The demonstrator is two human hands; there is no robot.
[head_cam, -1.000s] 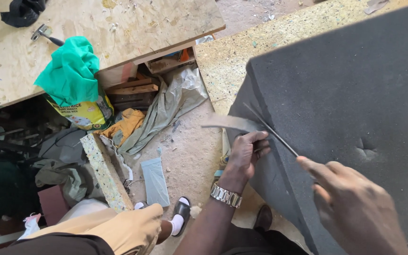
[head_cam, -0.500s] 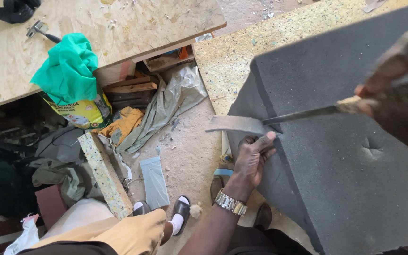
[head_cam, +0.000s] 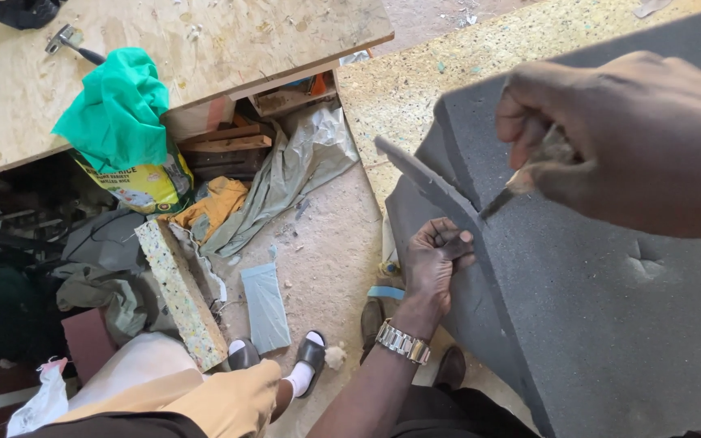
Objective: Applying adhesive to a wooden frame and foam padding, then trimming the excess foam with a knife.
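Right hand [head_cam: 626, 138] nearer, strip [head_cam: 427, 182] (foam) steeper

Chipboard table [head_cam: 204, 49] bearing hammer [head_cam: 70, 45] and green cloth [head_cam: 119, 109], dusty floor [head_cam: 326, 259] with foam offcut [head_cam: 178, 292]

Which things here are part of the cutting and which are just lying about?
In use: dark grey foam slab; thin grey foam strip gripped by left hand; knife blade in right hand.
Lying about: green cloth; hammer; speckled foam offcut.
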